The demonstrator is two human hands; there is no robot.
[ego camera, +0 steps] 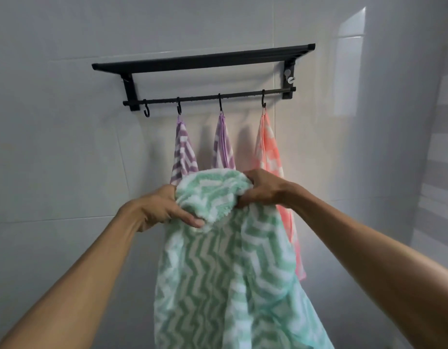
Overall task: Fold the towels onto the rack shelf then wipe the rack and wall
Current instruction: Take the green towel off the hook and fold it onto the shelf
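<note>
A green and white zigzag towel point(225, 268) hangs in front of me, bunched at its top. My left hand point(165, 207) grips its upper left edge and my right hand point(262, 188) grips its upper right edge. Above on the wall is a black rack with a shelf point(202, 59) and a hook rail point(207, 97). Two purple striped towels point(183, 149) point(223, 147) and an orange towel point(268, 149) hang from hooks, partly hidden behind the green towel. The leftmost hook point(146, 111) is bare.
The white tiled wall point(66, 147) surrounds the rack. A corner with another tiled wall point(394, 147) lies to the right, with a grey striped surface point(442, 157) at the far right edge.
</note>
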